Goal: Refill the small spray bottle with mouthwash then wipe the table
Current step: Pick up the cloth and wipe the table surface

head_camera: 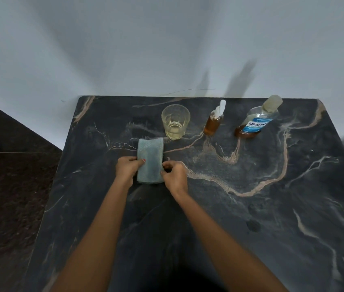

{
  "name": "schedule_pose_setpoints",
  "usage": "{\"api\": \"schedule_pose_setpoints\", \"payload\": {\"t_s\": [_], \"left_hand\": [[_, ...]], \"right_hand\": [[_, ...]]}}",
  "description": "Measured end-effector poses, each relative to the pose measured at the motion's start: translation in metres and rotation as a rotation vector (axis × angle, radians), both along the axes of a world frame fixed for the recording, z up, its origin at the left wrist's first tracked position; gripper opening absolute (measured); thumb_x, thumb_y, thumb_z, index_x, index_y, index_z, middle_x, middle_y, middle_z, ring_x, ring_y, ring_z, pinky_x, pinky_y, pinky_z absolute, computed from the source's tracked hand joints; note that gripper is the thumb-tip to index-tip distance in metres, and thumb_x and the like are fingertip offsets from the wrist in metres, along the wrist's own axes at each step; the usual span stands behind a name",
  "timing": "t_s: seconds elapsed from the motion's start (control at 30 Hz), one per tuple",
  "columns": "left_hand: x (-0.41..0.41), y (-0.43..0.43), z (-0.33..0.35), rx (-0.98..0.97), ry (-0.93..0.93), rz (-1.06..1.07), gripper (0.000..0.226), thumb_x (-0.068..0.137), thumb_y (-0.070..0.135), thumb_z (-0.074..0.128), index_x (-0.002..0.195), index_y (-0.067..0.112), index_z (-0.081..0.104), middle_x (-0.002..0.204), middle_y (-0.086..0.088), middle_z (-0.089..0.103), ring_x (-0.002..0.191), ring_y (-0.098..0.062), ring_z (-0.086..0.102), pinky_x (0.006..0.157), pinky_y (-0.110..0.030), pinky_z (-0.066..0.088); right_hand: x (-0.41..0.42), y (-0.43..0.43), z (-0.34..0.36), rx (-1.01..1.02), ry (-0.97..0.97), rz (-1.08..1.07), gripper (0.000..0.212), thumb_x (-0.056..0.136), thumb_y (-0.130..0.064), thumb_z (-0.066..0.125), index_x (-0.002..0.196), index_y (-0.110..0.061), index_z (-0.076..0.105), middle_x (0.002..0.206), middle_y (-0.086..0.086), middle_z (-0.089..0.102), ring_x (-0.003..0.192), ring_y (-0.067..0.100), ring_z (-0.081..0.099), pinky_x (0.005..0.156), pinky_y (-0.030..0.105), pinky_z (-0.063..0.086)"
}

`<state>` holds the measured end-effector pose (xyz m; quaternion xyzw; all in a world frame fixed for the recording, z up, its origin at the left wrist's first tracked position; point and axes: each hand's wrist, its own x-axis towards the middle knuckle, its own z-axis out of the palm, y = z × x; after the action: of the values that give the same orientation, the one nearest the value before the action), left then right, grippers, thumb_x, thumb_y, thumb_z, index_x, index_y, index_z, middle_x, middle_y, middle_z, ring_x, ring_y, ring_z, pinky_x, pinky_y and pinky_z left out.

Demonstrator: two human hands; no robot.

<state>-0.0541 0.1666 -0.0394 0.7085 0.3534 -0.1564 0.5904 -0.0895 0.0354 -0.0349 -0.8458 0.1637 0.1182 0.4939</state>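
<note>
A folded pale blue cloth (150,157) lies flat on the dark marble table (251,207), left of centre. My left hand (128,166) pinches its left edge and my right hand (174,175) pinches its right edge near the lower corner. Behind the cloth stands a clear glass (175,121) with a little yellowish liquid. To its right stands the small spray bottle (214,121), full of amber liquid, with a white nozzle. Further right is the mouthwash bottle (258,118), capped, blue label, only a little amber liquid at its bottom.
A pale wall rises right behind the table's far edge. The table's left edge drops to a dark speckled floor (8,197). The right edge runs near the frame's right side.
</note>
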Motion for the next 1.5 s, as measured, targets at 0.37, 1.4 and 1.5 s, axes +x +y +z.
{"api": "schedule_pose_setpoints", "payload": {"t_s": [0.37, 1.4, 1.5], "left_hand": [[-0.112, -0.067, 0.015, -0.058, -0.05, -0.113, 0.005, 0.084, 0.008, 0.06, 0.089, 0.006, 0.061, 0.082, -0.005, 0.063, 0.074, -0.013, 0.059, 0.062, -0.026, 0.049], [-0.214, -0.128, -0.012, 0.611, -0.489, -0.475, 0.025, 0.088, 0.012, 0.052, 0.112, 0.009, 0.06, 0.118, -0.009, 0.061, 0.111, -0.025, 0.055, 0.091, -0.035, 0.043], [-0.209, -0.118, -0.025, 0.738, -0.534, -0.671, 0.043, 0.093, 0.017, 0.045, 0.135, 0.008, 0.04, 0.145, -0.01, 0.037, 0.137, -0.023, 0.028, 0.113, -0.034, 0.019]], "right_hand": [[-0.105, -0.08, 0.003, 0.028, 0.038, -0.044, 0.017, 0.082, -0.005, 0.063, 0.098, -0.009, 0.063, 0.089, -0.005, 0.061, 0.077, 0.002, 0.054, 0.055, 0.003, 0.043], [-0.223, -0.128, -0.016, -0.542, -0.208, 0.3, 0.064, 0.089, -0.037, 0.05, 0.139, -0.007, 0.024, 0.149, 0.013, 0.023, 0.14, 0.026, 0.013, 0.116, 0.035, 0.008], [-0.219, -0.116, -0.031, -0.673, -0.192, 0.441, 0.073, 0.092, -0.044, 0.039, 0.144, -0.006, 0.003, 0.155, 0.011, 0.001, 0.142, 0.023, -0.007, 0.114, 0.035, -0.012]]}}
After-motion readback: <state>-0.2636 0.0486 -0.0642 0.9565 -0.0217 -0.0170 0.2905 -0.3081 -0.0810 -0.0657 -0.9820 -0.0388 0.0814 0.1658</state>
